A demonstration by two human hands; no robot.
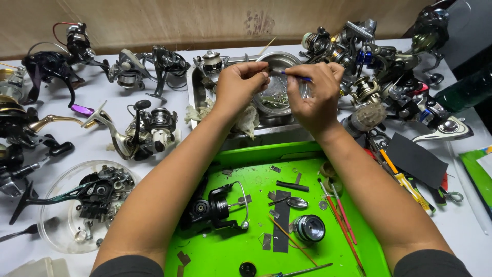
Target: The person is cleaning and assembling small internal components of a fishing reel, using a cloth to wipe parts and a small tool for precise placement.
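While both forearms stretch up from six o'clock, the white table (154, 61) carries everything, crowded to its edges with fishing reels: a dark cluster (389, 66) at one to two o'clock and looser reels (148, 131) from nine to eleven. Next in size, the green tray (338, 246) at six o'clock holds a black reel body (215, 208), a silver spool (309, 228), dark strips and red-handled tools (341, 218); its lower middle has some bare green. At twelve o'clock sits a steel tray (193, 92) with a round steel bowl (302, 92) of small metal parts inside it. A clear round dish (51, 231) at eight o'clock contains a stripped reel frame (97, 192) and loose bits.

Above the bowl, the left hand (237, 84) pinches something tiny between thumb and fingertips (too small to identify). The right hand (315, 92) is closed around a thin blue-handled tool (296, 77), held nearly level, its tip pointing at the left fingertips. Open table shows only in narrow gaps between reels.
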